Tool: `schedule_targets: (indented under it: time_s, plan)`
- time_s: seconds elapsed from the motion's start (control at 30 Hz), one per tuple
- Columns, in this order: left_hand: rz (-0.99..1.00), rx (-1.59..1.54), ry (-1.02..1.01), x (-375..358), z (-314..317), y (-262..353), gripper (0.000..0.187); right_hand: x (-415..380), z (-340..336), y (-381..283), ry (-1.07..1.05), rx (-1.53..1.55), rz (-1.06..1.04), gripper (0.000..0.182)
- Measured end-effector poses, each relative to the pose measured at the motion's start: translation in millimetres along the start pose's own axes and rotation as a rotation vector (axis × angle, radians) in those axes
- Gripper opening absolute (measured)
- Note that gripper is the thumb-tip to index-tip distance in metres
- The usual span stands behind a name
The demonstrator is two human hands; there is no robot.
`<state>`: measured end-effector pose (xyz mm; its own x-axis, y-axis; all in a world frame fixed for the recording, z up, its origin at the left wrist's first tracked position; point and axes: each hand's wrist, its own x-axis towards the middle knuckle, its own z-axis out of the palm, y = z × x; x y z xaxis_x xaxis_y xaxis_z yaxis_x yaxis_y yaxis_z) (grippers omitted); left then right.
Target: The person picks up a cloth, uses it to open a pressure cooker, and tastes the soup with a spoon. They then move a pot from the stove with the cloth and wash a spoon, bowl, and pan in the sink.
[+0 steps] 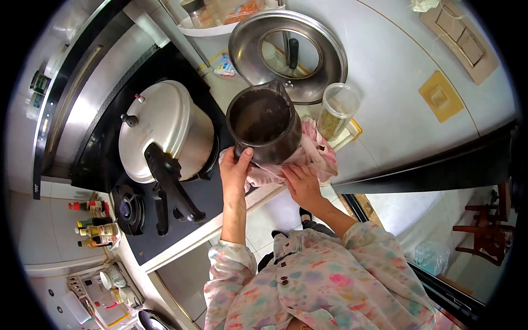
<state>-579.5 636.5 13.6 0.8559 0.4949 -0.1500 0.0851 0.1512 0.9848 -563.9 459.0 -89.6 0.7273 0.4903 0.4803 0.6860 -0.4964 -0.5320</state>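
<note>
A dark pot (262,122) with a pouring spout is in the middle of the view, its mouth facing me and its inside dark. My left hand (235,171) grips its near left side, thumb lying against the outer wall. Beneath and beside the pot is a bunched pink-and-white cloth (318,154). My right hand (302,186) holds this cloth close under the pot's near right side, fingers spread over the fabric and thumb hidden. Just beyond the cloth stands a clear plastic jar (336,113), partly filled with small greenish grains.
A silver pressure cooker (165,132) with a black handle sits on the dark gas stove (151,236) at left. Behind the pot a large steel lid (247,41) leans upright against a shelf. Several sauce bottles (99,228) stand beyond the stove's left corner.
</note>
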Motion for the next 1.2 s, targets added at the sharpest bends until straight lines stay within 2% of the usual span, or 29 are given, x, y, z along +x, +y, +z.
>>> schedule_targets:
  time_s: [0.1, 0.23, 0.3, 0.4, 0.5, 0.6, 0.7, 0.9, 1.0, 1.13, 1.2]
  plan:
    - [0.046, -0.062, 0.027, 3, 12, 1, 0.027, 4, 9, 13, -0.109, -0.124, 0.072, 0.032]
    - [0.02, -0.038, 0.084, 16, 30, 14, 0.025, 7, 6, 24, -0.113, -0.137, -0.048, 0.032]
    - [-0.082, -0.071, 0.096, 17, 36, 21, 0.023, 8, 7, 28, -0.098, -0.112, -0.064, 0.032]
    - [-0.229, -0.116, 0.077, 15, 33, 28, 0.019, 4, 16, 49, -0.041, 0.26, 0.03, 0.032]
    - [-0.299, -0.114, 0.06, 12, 32, 27, 0.017, 0, 5, 50, -0.002, 0.25, 0.183, 0.026]
    - [-0.352, -0.082, -0.009, 11, 37, 29, 0.016, 0, -8, 39, -0.067, 0.078, -0.079, 0.035]
    - [-0.394, -0.125, 0.025, 9, 55, 40, 0.015, 0, 2, 31, -0.153, -0.016, -0.134, 0.043]
    - [-0.375, -0.133, 0.181, 15, 74, 41, 0.018, 5, 13, 18, -0.222, -0.023, -0.108, 0.053]
    - [-0.4, -0.21, 0.183, 22, 71, 39, 0.02, 5, 10, 23, -0.251, -0.052, -0.156, 0.055]
    - [-0.407, -0.221, 0.135, 23, 65, 46, 0.021, 14, 16, 24, -0.184, 0.025, -0.134, 0.059]
    - [-0.347, -0.211, 0.194, 21, 69, 55, 0.027, 25, 18, 20, -0.182, 0.024, -0.117, 0.06]
